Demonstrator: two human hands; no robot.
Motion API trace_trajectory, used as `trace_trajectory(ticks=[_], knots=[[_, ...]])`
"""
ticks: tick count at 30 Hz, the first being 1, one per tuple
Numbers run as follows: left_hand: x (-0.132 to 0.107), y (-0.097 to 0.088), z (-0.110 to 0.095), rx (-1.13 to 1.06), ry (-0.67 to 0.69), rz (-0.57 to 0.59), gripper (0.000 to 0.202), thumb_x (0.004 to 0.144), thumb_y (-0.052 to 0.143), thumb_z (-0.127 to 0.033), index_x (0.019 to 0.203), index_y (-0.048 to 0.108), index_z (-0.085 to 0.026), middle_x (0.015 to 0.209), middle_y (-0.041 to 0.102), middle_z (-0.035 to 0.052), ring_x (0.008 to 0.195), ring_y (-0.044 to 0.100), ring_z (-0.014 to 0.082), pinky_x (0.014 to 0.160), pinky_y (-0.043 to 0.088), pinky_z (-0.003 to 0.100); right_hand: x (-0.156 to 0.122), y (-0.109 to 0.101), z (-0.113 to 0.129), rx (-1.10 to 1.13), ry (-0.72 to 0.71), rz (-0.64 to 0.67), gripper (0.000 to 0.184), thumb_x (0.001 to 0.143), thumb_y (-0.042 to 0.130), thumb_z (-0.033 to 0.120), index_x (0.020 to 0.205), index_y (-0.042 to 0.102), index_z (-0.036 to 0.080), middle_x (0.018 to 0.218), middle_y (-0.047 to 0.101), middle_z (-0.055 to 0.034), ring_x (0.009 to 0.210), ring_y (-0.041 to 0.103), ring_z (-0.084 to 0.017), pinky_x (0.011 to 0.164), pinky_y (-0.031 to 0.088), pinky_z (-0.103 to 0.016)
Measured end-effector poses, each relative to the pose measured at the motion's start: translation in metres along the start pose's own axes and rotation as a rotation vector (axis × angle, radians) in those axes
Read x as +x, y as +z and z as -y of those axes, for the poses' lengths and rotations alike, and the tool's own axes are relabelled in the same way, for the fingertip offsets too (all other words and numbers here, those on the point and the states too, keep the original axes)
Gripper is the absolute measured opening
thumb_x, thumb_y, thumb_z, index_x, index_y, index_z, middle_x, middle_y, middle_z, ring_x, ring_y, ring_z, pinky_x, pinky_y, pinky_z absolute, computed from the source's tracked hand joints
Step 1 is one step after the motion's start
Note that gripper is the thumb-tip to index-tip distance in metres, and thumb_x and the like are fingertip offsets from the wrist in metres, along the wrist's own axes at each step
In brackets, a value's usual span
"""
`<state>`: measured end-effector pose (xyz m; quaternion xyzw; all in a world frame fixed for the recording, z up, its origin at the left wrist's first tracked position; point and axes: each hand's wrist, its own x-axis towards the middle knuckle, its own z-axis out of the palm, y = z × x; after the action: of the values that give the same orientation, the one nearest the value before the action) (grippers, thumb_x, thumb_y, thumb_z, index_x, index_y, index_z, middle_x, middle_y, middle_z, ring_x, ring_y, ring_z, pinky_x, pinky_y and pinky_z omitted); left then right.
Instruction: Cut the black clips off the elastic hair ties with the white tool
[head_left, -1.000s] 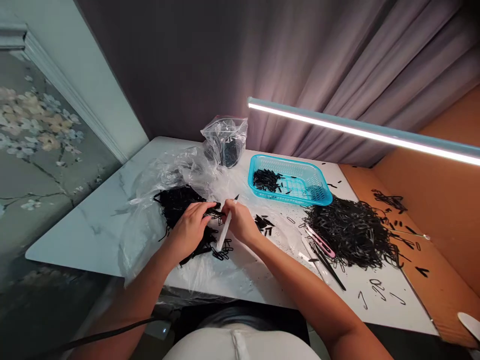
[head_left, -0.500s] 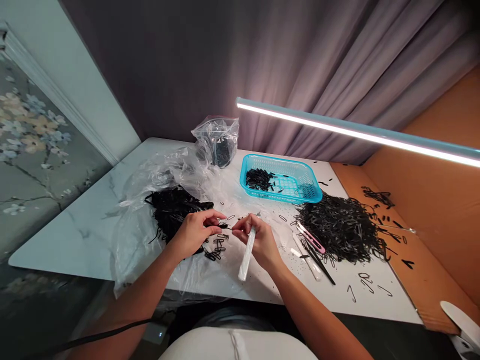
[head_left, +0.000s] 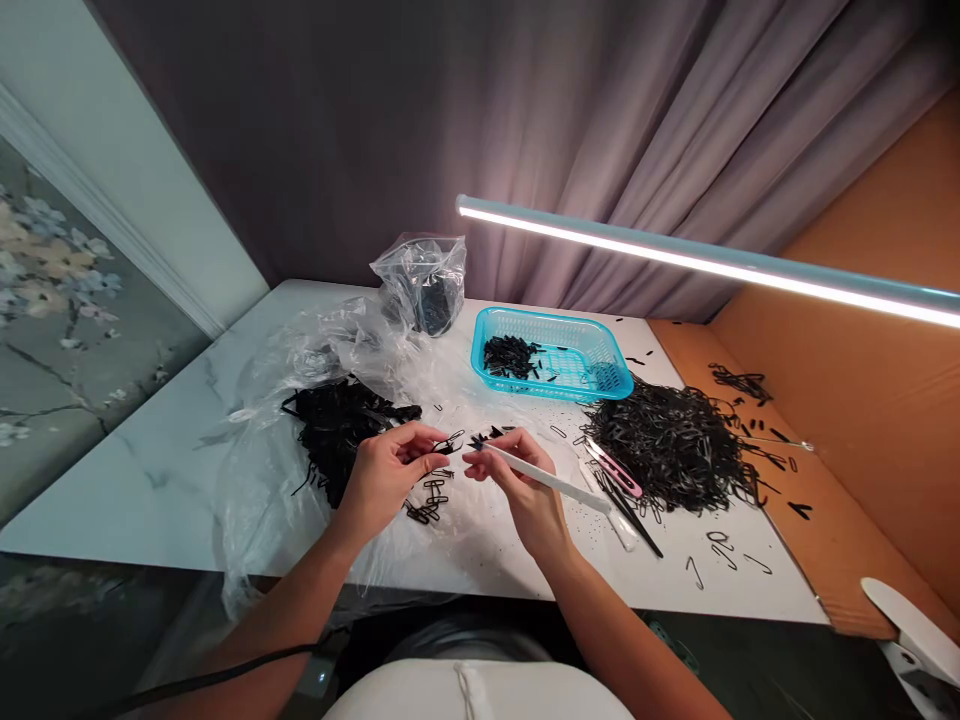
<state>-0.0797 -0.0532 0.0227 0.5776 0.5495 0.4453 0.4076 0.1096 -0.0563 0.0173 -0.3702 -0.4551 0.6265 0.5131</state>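
My left hand (head_left: 386,470) pinches a small black loop (head_left: 451,442) between thumb and fingertips, above the table. Just to its right, my right hand (head_left: 529,485) is closed around a slim tool with a white wrapped handle (head_left: 559,484). The tool's tip points left toward the loop, and its exact kind is unclear. Small black pieces lie by the right fingertips, partly hidden. Beneath the hands are several loose black loops (head_left: 429,502). Behind my left hand lies a heap of black strips (head_left: 330,425) on clear plastic.
A blue basket (head_left: 551,390) with small black pieces stands at the back. To the right lie a large pile of black loops (head_left: 667,445), a pink-handled tool (head_left: 619,472) and black tweezers (head_left: 637,520). A filled clear bag (head_left: 424,285) stands behind; a lit lamp bar (head_left: 675,250) hangs above.
The white-handled tool has swung from pointing away to pointing left, its handle end now to the right. My left hand still pinches a black piece, and the loop now shows. The view has shifted slightly.
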Motion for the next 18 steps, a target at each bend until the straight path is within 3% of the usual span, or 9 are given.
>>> trace_trajectory(ticks=[6, 14, 18], knots=[[0.002, 0.005, 0.001, -0.047, -0.009, 0.017, 0.032, 0.071, 0.080, -0.036, 0.097, 0.071, -0.019, 0.080, 0.069, 0.0015, 0.075, 0.063, 0.0147, 0.069, 0.051, 0.026, 0.001, 0.001, -0.002, -0.035, 0.020, -0.014, 0.021, 0.083, 0.071, 0.035, 0.079, 0.061, 0.018, 0.111, 0.069, -0.0067, 0.095, 0.062, -0.016, 0.077, 0.046, -0.027], [0.005, 0.011, -0.001, -0.014, -0.019, 0.104, 0.030, 0.078, 0.074, -0.034, 0.104, 0.072, -0.020, 0.093, 0.073, 0.0045, 0.082, 0.067, 0.0189, 0.072, 0.053, 0.030, 0.006, 0.001, -0.010, -0.022, 0.005, -0.045, 0.022, 0.084, 0.069, 0.037, 0.080, 0.059, 0.018, 0.091, 0.071, -0.0047, 0.083, 0.063, -0.015, 0.075, 0.046, -0.027], [0.008, 0.014, 0.003, -0.058, 0.054, 0.034, 0.017, 0.083, 0.068, -0.034, 0.085, 0.069, -0.017, 0.092, 0.070, 0.0057, 0.087, 0.066, 0.0188, 0.078, 0.052, 0.030, 0.007, 0.005, -0.012, 0.014, 0.015, -0.045, 0.024, 0.085, 0.068, 0.039, 0.081, 0.056, 0.018, 0.090, 0.071, -0.0054, 0.087, 0.068, -0.018, 0.081, 0.049, -0.031]])
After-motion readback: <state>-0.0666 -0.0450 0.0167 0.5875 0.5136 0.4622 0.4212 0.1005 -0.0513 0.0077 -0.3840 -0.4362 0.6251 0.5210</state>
